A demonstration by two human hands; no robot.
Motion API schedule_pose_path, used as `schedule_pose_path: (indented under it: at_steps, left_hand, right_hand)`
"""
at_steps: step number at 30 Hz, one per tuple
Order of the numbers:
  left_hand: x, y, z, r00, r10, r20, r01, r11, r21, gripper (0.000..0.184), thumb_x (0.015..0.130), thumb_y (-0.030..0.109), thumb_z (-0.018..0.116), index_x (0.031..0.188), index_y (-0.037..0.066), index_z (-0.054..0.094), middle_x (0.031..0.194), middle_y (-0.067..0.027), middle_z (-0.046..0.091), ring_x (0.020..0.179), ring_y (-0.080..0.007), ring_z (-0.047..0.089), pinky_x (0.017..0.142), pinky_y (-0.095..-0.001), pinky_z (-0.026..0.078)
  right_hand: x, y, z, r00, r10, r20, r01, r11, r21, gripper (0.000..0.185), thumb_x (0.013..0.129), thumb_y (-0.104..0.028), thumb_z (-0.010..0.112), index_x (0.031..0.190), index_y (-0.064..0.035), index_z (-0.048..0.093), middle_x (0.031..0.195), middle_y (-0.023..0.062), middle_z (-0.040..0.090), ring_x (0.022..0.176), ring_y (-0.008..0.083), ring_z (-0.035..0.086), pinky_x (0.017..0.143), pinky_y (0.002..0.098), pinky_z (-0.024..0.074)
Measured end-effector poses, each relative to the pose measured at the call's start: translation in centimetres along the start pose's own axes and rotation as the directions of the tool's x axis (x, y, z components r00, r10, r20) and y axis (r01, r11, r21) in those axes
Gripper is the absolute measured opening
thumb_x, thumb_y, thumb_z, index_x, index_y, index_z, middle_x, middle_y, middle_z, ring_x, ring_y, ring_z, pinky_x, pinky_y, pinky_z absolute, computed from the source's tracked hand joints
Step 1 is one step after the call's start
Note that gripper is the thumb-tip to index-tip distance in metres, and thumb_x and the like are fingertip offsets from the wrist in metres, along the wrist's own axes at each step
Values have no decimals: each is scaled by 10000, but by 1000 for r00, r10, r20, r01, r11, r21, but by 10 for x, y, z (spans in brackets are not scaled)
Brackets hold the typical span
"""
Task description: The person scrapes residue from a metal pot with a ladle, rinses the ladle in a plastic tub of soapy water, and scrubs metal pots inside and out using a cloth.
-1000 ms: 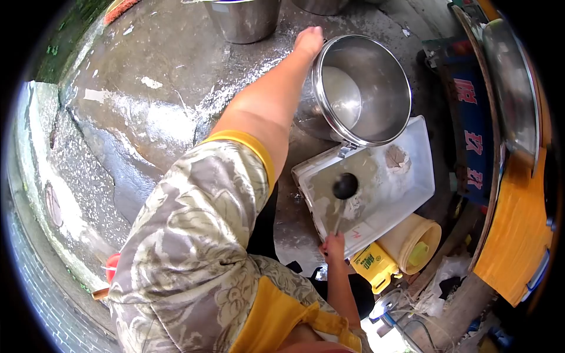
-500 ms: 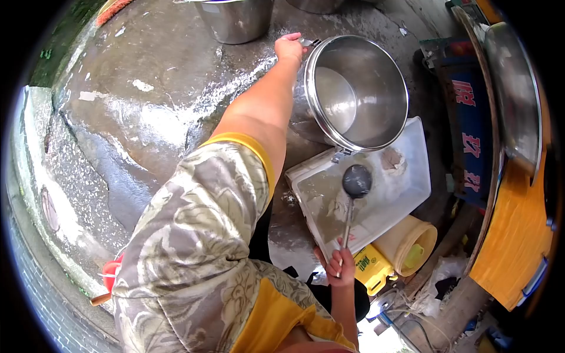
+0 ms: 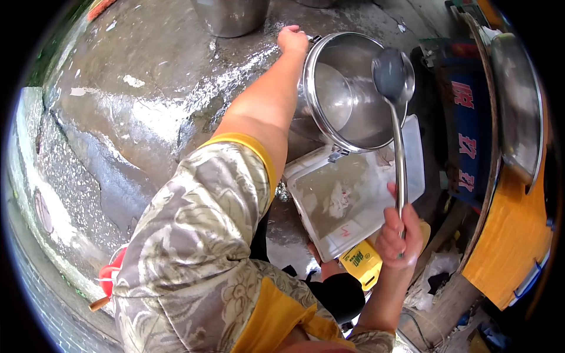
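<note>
A large stainless steel pot (image 3: 338, 94) with a wide rim stands tilted, its mouth facing me. My left hand (image 3: 293, 39) is closed on the handle at its far-left rim. In my right hand (image 3: 400, 235) is the long handle of a metal ladle (image 3: 399, 147). The ladle's bowl overlaps the pot's right rim in view, looking grey inside; I cannot tell whether it holds liquid. Below the pot lies a white plastic tray (image 3: 323, 226) with cloudy liquid and a pale lump (image 3: 340, 200) in it.
The concrete floor (image 3: 135, 129) is wet. A metal bucket (image 3: 232, 17) stands at the top. A yellow container (image 3: 362, 265) is by the tray. At the right are a metal basin (image 3: 515, 106) and an orange board (image 3: 506, 235). A red bucket (image 3: 109, 276) sits lower left.
My right hand has lifted the ladle out of the tray and up and right to the pot's rim. My left hand stays on the pot's handle.
</note>
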State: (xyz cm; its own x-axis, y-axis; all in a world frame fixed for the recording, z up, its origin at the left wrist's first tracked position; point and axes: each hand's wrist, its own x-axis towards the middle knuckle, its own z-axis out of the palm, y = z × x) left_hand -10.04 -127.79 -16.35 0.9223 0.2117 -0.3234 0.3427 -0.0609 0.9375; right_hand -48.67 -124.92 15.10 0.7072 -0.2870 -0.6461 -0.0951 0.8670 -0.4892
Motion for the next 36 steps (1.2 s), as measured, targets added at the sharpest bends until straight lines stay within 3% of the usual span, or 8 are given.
schedule_pose_path:
  at_steps: [4,8,14,17,21,24,29,36]
  left_hand:
    - [-3,25,-11,983,-25,179,55,985,-164,79,771,130,695,829,81,712,747,-74,680,723,-160,645,686,-291,502]
    - [-18,52,-23,882,407,238,-461,849,258,224,774,317,658,848,113,715,930,-134,665,867,-293,638,817,-363,494]
    - [-25,74,-25,693,402,599,-666,675,317,279,793,193,583,1053,165,681,1162,-85,595,1115,-273,543,998,-415,387]
    - [-40,95,-38,528,363,768,-849,196,490,355,849,189,488,1181,148,607,1360,-2,467,1341,-200,296,1079,-604,79]
    - [-61,75,-24,363,513,778,-916,44,398,378,826,119,488,1200,92,541,1224,-80,569,1229,-254,449,1087,-507,197]
    - [-61,72,-34,502,445,741,-846,430,315,440,814,78,503,1253,84,479,1218,-77,571,1269,-243,405,1085,-500,212]
    - [-73,43,-42,648,374,663,-680,677,282,658,765,-23,506,1389,78,324,1470,-138,274,1364,-316,239,1123,-352,226]
    - [-140,27,-76,908,164,386,-284,917,279,718,742,-8,576,1391,14,271,1463,-201,243,1344,-344,262,1110,-362,246]
  right_hand:
    - [49,-14,31,999,1,-53,-16,961,-277,377,963,-158,402,1316,-28,382,670,15,393,369,51,306,301,192,257]
    - [82,-20,45,992,-77,-102,14,857,-515,313,954,-159,427,1248,-55,459,685,1,417,405,44,324,318,191,260]
    - [92,-29,40,1000,29,10,-23,929,-370,305,954,-154,424,1242,-62,466,678,-15,399,414,41,323,328,193,262]
    - [90,-28,40,999,24,26,-13,932,-362,302,956,-153,423,1241,-61,468,679,-13,400,412,42,320,331,193,265]
    - [86,-23,36,999,4,40,11,921,-389,300,957,-152,423,1240,-63,469,685,-9,410,414,46,324,338,197,272]
    - [80,-17,33,999,2,55,20,920,-392,296,954,-149,427,1234,-64,471,690,-2,428,418,50,332,341,203,278]
    - [69,-10,31,1000,-13,1,12,882,-472,285,950,-151,436,1220,-69,477,690,6,448,416,54,343,342,208,287]
    - [58,8,3,999,-5,-44,-22,810,-586,290,942,-156,443,1220,-81,468,690,1,457,407,56,374,338,207,304]
